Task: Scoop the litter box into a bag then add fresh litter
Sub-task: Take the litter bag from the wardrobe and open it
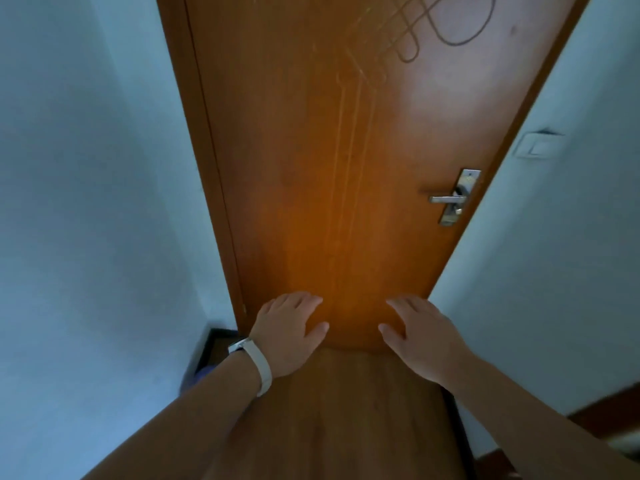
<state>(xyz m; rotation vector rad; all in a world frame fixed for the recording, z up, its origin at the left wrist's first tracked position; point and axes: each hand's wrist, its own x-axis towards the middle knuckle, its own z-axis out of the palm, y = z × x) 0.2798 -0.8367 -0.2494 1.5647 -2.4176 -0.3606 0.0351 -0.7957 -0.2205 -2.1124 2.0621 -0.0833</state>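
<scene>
- Litter box: not in view, nor a bag, scoop or fresh litter; where they are cannot be told, presumably beyond the closed wooden door (pixel 329 168).
- Left hand (pixel 287 336) is empty, fingers spread, palm down near the foot of the door; a white wristband (pixel 259 367) sits on that wrist.
- Right hand (pixel 420 337) is also empty and spread, beside the left, apart from it.
- The metal door handle (pixel 446 199) sits at the door's right edge, well above both hands; it is the likely first grip.
- Judgement: litter is heavy and loose, so hold the bag by its rim, the scoop by its handle.
</scene>
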